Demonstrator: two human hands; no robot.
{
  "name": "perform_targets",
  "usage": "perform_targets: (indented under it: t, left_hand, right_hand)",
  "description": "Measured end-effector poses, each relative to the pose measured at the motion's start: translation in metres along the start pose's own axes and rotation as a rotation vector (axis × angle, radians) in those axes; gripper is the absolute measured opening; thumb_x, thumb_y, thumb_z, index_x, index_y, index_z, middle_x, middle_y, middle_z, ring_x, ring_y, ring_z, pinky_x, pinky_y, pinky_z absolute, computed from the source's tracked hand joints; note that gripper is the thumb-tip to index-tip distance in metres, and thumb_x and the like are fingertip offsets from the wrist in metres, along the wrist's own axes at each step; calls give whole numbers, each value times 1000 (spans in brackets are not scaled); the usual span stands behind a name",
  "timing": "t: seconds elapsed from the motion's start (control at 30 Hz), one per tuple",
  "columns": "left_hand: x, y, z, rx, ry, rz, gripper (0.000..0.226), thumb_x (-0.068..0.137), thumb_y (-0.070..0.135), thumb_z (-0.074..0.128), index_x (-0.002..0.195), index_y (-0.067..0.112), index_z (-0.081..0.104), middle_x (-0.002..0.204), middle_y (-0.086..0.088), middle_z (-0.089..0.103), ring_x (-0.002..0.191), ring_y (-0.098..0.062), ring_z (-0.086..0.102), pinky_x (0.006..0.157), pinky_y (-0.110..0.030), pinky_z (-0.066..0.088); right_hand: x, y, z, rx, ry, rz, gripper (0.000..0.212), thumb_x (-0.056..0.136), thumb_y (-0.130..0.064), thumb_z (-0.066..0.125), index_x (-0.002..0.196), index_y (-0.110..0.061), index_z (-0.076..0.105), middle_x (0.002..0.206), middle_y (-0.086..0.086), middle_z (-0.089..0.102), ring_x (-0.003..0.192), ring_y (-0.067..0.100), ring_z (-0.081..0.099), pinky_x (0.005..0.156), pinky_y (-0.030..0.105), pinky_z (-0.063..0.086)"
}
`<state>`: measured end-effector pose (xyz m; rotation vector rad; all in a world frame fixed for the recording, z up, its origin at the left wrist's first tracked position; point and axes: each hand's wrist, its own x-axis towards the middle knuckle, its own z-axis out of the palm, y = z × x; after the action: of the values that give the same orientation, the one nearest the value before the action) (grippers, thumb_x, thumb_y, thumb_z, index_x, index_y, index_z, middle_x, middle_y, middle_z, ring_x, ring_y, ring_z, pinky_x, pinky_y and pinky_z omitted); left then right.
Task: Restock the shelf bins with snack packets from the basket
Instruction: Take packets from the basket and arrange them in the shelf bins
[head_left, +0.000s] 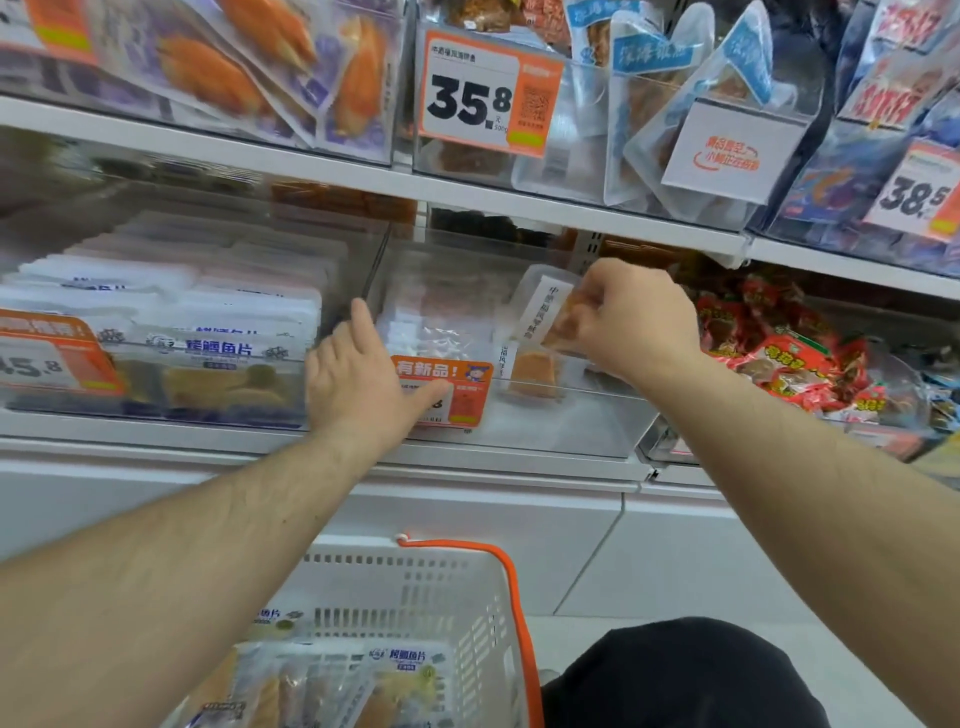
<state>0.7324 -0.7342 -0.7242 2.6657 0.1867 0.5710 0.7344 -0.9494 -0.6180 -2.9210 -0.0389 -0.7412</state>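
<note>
**Packet going into the middle bin**

Right hand (628, 317) is up over the clear middle bin (561, 415), its grip pinched on a snack packet (556, 312) held tilted above the bin's front wall. Another packet (535, 374) stands inside just below. Left hand (358, 379) lies flat, fingers straight, grip apart, against the bin's front by the orange price tag (457, 389). Down below, the white basket (467, 597) with its orange handle (511, 597) holds more fish-slice packets (374, 680).
</note>
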Motion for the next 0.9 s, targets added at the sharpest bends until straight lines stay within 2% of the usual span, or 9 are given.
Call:
perform_targets:
  t: [0.07, 0.2, 0.3, 0.53, 0.67, 0.9]
  left_hand:
    - [0, -4, 3, 40, -14, 4, 128, 70, 81, 59, 154, 5, -2, 152, -18, 31, 139, -32, 34, 115, -42, 26]
    - [0, -7, 5, 78, -7, 33, 127, 72, 83, 53, 154, 6, -6, 151, -17, 31, 139, -31, 34, 115, -42, 26]
    - [2, -9, 7, 117, -8, 43, 125, 74, 83, 50, 153, 6, -9, 151, -16, 30, 138, -30, 34, 115, -41, 26]
    - [2, -10, 11, 158, 6, 55, 125, 75, 84, 45, 153, 5, -11, 151, -15, 30, 137, -29, 34, 115, -41, 25]
    - [1, -9, 10, 154, 0, 53, 123, 75, 83, 46, 153, 6, -11, 151, -14, 29, 139, -29, 33, 115, -41, 25]
    - [1, -7, 7, 127, -32, 34, 124, 74, 83, 49, 153, 8, -12, 154, -14, 26, 142, -28, 29, 116, -40, 23]
  right_hand:
    - [9, 5, 14, -77, -90, 30, 20, 89, -24, 58, 108, -24, 64, 103, 6, 68, 93, 32, 62, 75, 36, 47]
    - [23, 10, 43, -179, -251, 67, 26, 87, -19, 58, 112, -20, 63, 109, 12, 66, 96, 36, 62, 79, 38, 50]
    - [31, 13, 64, -168, -302, 83, 21, 89, -18, 57, 109, -17, 66, 101, 12, 65, 84, 33, 58, 75, 36, 50]
    - [40, 8, 91, -166, -315, 46, 19, 92, -27, 58, 102, -13, 66, 91, 9, 62, 80, 33, 58, 77, 39, 54]
    - [43, 7, 97, -156, -300, 57, 16, 91, -23, 59, 101, -12, 65, 95, 11, 65, 85, 33, 63, 79, 43, 57]
    - [43, 12, 100, -63, -285, 92, 11, 87, -15, 62, 97, -13, 68, 87, 8, 66, 76, 29, 64, 73, 40, 59]
